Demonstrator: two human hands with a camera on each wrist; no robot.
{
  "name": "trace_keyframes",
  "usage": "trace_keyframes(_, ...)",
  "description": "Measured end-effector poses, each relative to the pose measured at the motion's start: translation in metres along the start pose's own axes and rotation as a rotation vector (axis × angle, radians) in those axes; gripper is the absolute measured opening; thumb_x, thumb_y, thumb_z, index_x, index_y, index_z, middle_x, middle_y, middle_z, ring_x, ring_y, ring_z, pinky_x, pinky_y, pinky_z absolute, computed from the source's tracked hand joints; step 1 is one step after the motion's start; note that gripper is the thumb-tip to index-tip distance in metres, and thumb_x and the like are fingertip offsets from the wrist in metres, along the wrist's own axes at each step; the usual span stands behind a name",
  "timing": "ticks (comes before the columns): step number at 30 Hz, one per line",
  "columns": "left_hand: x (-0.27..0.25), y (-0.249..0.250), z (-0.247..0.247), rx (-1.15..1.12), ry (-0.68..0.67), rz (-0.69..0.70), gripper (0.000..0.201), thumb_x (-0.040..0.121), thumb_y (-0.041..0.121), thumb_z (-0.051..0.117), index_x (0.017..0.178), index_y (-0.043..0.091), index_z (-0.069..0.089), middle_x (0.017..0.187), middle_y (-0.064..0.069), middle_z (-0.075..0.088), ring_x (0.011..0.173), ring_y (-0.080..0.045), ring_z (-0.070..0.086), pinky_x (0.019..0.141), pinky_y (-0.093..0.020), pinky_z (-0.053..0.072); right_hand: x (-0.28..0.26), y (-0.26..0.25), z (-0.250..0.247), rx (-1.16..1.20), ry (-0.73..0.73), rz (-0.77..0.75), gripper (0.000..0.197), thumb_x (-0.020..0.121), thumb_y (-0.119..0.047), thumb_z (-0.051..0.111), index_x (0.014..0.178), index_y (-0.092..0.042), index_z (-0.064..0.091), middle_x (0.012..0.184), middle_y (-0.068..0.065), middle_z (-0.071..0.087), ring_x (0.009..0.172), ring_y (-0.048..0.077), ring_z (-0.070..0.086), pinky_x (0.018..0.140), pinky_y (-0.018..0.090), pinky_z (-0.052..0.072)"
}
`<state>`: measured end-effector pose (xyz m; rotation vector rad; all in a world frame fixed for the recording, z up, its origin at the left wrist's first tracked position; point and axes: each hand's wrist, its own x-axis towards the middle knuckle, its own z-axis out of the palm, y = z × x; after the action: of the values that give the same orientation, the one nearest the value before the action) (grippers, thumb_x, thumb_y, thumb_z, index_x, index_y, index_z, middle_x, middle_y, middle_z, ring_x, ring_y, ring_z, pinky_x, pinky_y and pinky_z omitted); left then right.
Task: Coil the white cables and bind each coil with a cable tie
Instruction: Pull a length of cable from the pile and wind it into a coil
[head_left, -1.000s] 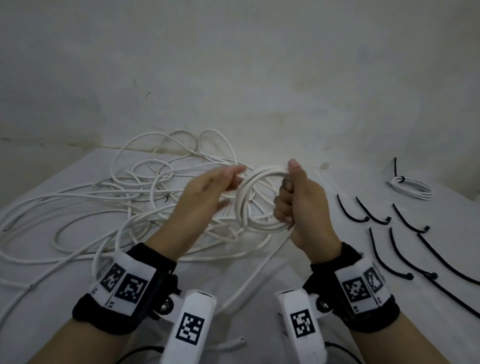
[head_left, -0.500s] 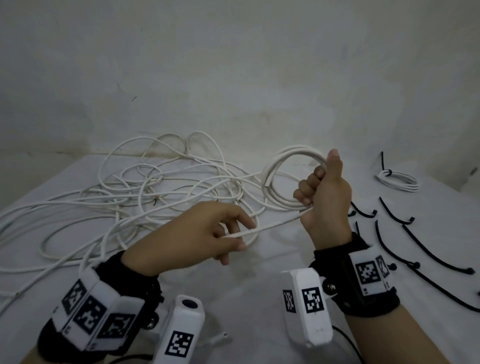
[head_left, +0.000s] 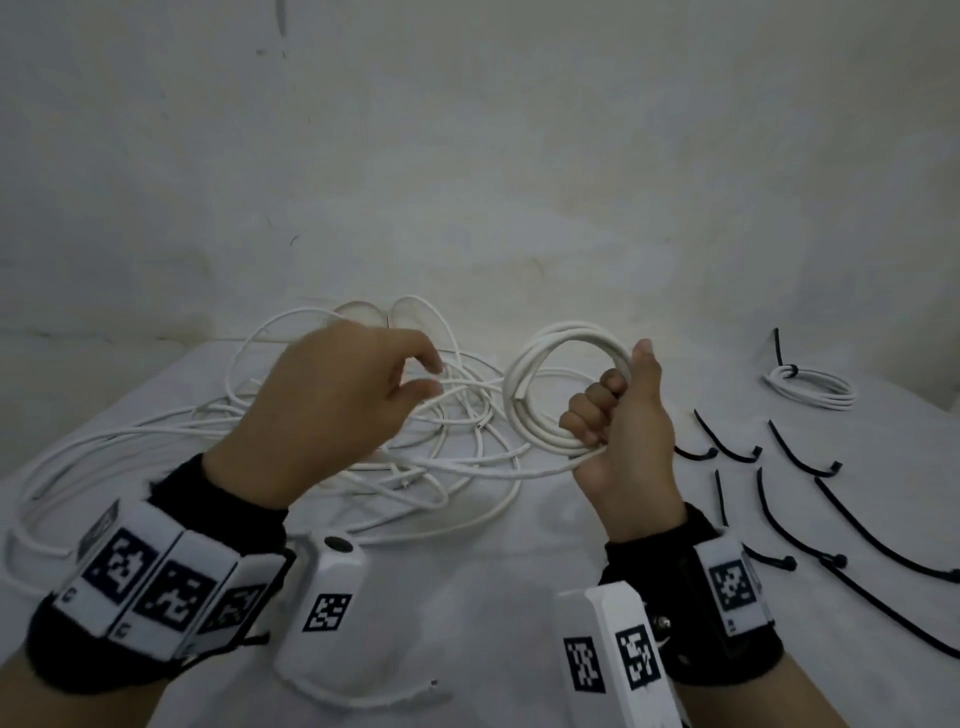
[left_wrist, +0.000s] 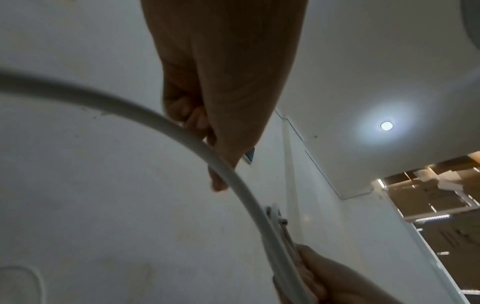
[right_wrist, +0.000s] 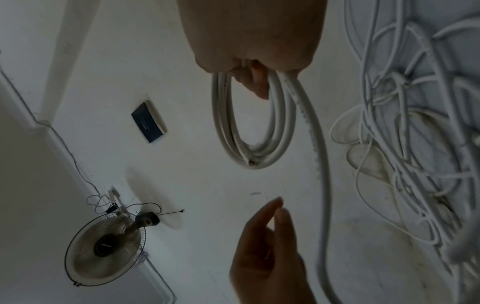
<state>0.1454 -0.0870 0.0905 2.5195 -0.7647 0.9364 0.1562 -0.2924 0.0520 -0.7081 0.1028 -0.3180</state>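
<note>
The right hand (head_left: 621, 431) grips the white coil (head_left: 558, 387) upright above the table (head_left: 493, 597); the left hand (head_left: 332, 410) pinches its loose cable (head_left: 467, 465). No writing is readable; wristbands (head_left: 156, 582) carry square codes

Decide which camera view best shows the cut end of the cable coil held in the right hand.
The right wrist view: the coil hangs below the right hand, its cut end facing the lens. The head view shows that end smaller, at the coil's left side. The left wrist view shows the coil edge-on, its end unclear.
</note>
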Motion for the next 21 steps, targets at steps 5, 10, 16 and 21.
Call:
trace_keyframes(5,-0.028,0.022,0.010,-0.392,-0.333,-0.337,0.038,0.079,0.061,0.048,0.082,0.023,0.051,0.057,0.005,0.069,0.054,-0.003,0.065,0.064,-0.028,0.050,-0.005,0.004,0.003,-0.016,0.029,-0.005,0.047,0.098,-0.043,0.045,0.061,-0.019,0.030,0.045,-0.007,0.018,0.036,0.009,0.015,0.035,0.020,0.018)
trace_keyframes(10,-0.046,0.027,0.018,-0.566,-0.457,-0.331,0.031,0.075,0.046,0.068,0.078,0.018,0.057,0.075,0.005,0.068,0.055,-0.010,0.066,0.060,-0.031,0.052,-0.004,0.003,0.000,-0.007,0.056,-0.006,0.047,0.098,-0.044,0.045,0.061,-0.018,0.030,0.046,-0.007,0.019,0.037,0.009,0.017,0.035,0.020,0.019)
trace_keyframes(16,-0.043,0.011,0.016,-0.459,-0.447,-0.121,0.019,0.086,0.010,0.066,0.087,0.028,0.059,0.080,0.013,0.066,0.071,-0.006,0.063,0.064,-0.014,0.047,-0.005,0.006,0.000,-0.015,0.050,0.027,0.047,0.097,-0.045,0.046,0.062,-0.018,0.030,0.047,-0.006,0.018,0.036,0.009,0.017,0.034,0.020,0.020)
trace_keyframes(21,-0.025,0.004,-0.009,-0.253,-0.268,0.170,0.030,0.077,-0.001,0.043,0.066,0.026,0.047,0.074,0.015,0.062,0.085,0.010,0.059,0.070,-0.018,0.046,-0.007,0.000,0.001,0.052,0.027,0.055,0.048,0.098,-0.045,0.045,0.061,-0.018,0.031,0.046,-0.006,0.018,0.035,0.009,0.017,0.034,0.018,0.020)
